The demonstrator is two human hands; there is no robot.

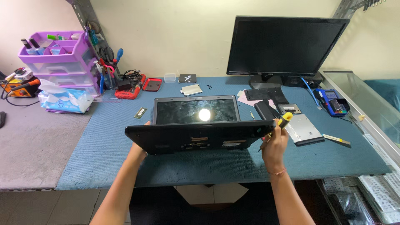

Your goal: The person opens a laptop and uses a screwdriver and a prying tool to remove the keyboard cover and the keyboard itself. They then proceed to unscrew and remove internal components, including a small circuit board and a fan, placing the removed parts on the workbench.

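Purple drawer organiser [58,56] at desk's [104,146] far left; top tray holds small bottles and bits, contents unclear. Laptop [196,125] mid-desk, base tipped up off the mat, screen lying flat behind. Left hand [139,148] grips the base's left edge, fingers hidden beneath. Right hand [273,143] at right edge, fingers [266,139] curled around a yellow-handled screwdriver [284,120].

The black laptop [200,135] stands opened on the blue mat, near the table's front edge at its centre. Its base is tipped up toward the viewer, showing the underside, while the dark screen lies flat beyond, reflecting a lamp. A yellow-handled screwdriver [283,121] juts up at its right corner.
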